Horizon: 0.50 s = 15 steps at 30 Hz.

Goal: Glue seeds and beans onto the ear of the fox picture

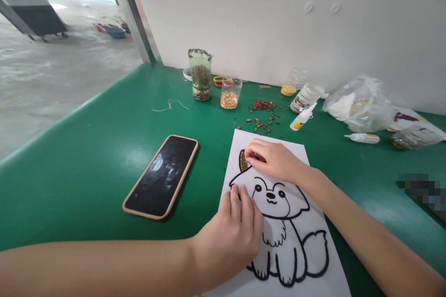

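Observation:
A white sheet of paper (318,222) with a black outline drawing of a puppy-like animal lies on the green table. Small yellow-green seeds (243,161) fill the animal's left-hand ear. My right hand (268,158) rests over the top of the head, thumb and fingertips pinched together at that ear's edge; whatever is between them is too small to make out. Lower down, my left hand (235,225) lies on the sheet with fingers stretched forward, covering part of the face's side and the body. It holds nothing that I can see.
Left of the paper lies a phone (162,176). Behind it stand a green cup of dark seeds (201,76) and a cup of corn kernels (230,97). Loose reddish beans (264,105), a glue bottle (302,118), another small bottle (363,138) and a plastic bag (360,102) lie towards the wall.

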### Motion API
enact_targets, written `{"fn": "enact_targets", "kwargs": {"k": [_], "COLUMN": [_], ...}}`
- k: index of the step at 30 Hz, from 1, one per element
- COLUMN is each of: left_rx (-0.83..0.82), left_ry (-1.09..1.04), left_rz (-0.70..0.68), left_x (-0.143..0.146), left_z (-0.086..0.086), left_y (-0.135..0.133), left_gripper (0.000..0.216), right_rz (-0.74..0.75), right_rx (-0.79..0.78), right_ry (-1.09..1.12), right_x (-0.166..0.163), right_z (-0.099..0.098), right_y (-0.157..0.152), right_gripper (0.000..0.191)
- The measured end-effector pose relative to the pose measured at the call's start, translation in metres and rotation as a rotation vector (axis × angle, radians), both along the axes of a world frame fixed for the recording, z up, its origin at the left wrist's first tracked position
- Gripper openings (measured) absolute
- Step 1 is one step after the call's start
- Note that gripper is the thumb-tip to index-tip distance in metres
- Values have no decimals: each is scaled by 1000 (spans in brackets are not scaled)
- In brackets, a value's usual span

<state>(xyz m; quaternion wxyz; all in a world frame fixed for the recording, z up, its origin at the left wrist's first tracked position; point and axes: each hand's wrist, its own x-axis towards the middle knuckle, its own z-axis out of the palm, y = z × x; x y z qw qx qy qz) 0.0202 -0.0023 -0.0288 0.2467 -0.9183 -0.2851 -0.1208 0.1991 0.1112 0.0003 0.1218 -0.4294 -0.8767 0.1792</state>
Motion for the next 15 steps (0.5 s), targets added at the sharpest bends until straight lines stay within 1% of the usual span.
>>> {"fn": "enact_targets", "kwargs": {"k": [15], "left_rx": [-10], "left_ry": [-7], "left_rz": [2], "left_x": [1], "left_z": [1], "left_y": [0], "left_gripper": [36], "right_rz": [49], "right_rx": [0], "right_ry": [16], "right_x": [0], "right_z": [3], "right_y": [0], "right_gripper": [12]}}
